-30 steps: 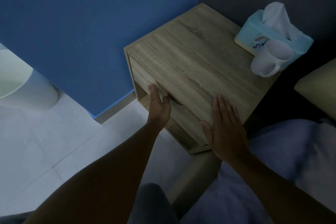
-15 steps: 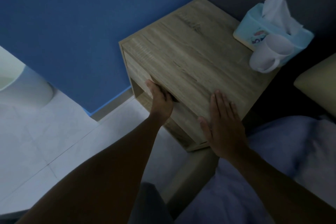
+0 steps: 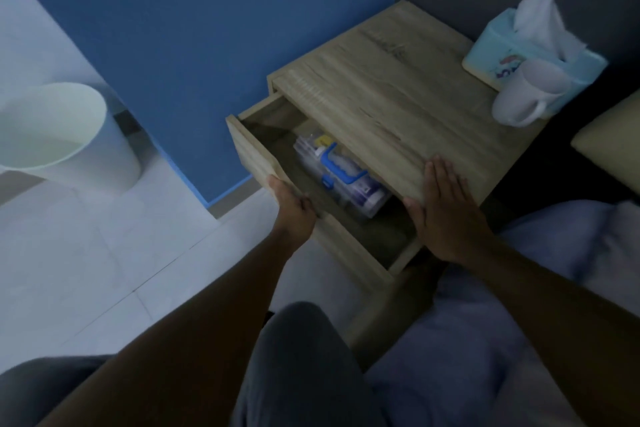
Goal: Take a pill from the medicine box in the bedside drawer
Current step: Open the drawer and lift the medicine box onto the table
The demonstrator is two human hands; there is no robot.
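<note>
The wooden bedside table (image 3: pixel 398 87) has its drawer (image 3: pixel 254 154) pulled partly out. Inside lies a clear plastic medicine box (image 3: pixel 341 177) with a blue handle and blue clasp, its lid closed; the table top hides its far part. My left hand (image 3: pixel 292 208) grips the drawer's front panel from below. Flat on the near edge of the table top rests my right hand (image 3: pixel 441 208), fingers spread, holding nothing.
A light blue tissue box (image 3: pixel 533 48) and a white mug (image 3: pixel 526 94) stand at the table's back right. A white bin (image 3: pixel 59 135) stands on the tiled floor at left. Behind the table rises a blue wall; bedding lies at lower right.
My left hand has pulled the drawer out toward me, and the medicine box has come into sight. My right hand stays pressed on the table top.
</note>
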